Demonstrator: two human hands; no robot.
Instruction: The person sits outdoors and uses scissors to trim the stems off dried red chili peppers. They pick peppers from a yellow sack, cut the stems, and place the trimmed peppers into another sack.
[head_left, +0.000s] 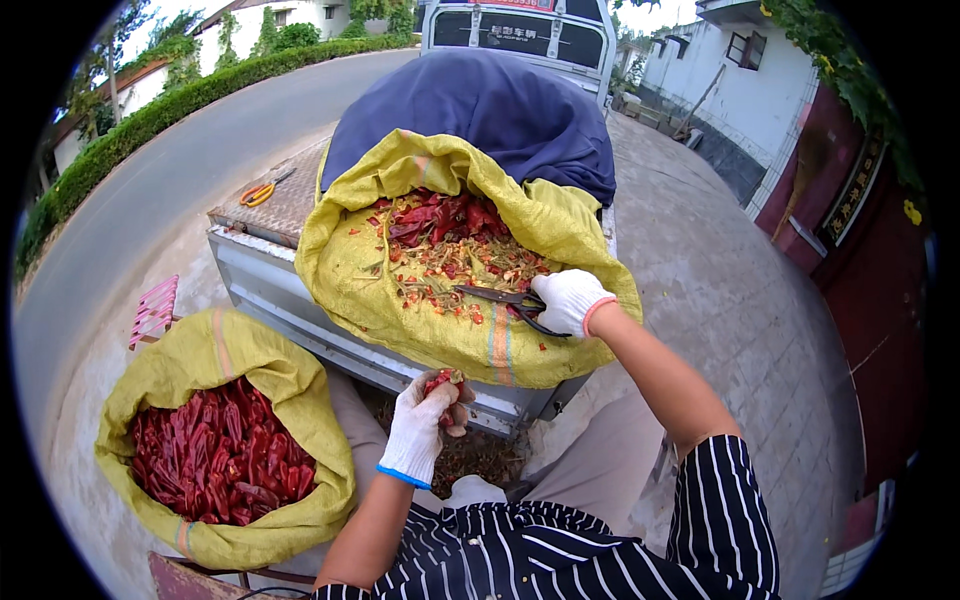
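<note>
My left hand (427, 420), in a white knit glove with a blue cuff, is closed around dried red chili peppers (448, 397) in front of the truck bed's edge. In a white glove with a pink cuff, my right hand (570, 301) grips black-handled scissors (495, 294), their blades pointing left over cut stems and chili scraps (450, 270). These lie on an opened yellow woven sack (360, 300), with whole red chilies (450, 217) heaped farther in. At lower left, a second yellow woven sack (300, 367) stands open, full of dried red chilies (225, 450).
Orange-handled scissors (258, 195) lie on the metal truck bed (277, 172). Dark blue cloth (480, 105) covers a bulk behind the sack. A pink-strapped folding stool (155, 309) stands at left. Scraps (480, 454) lie below, between my legs. A broom (802, 172) leans at right.
</note>
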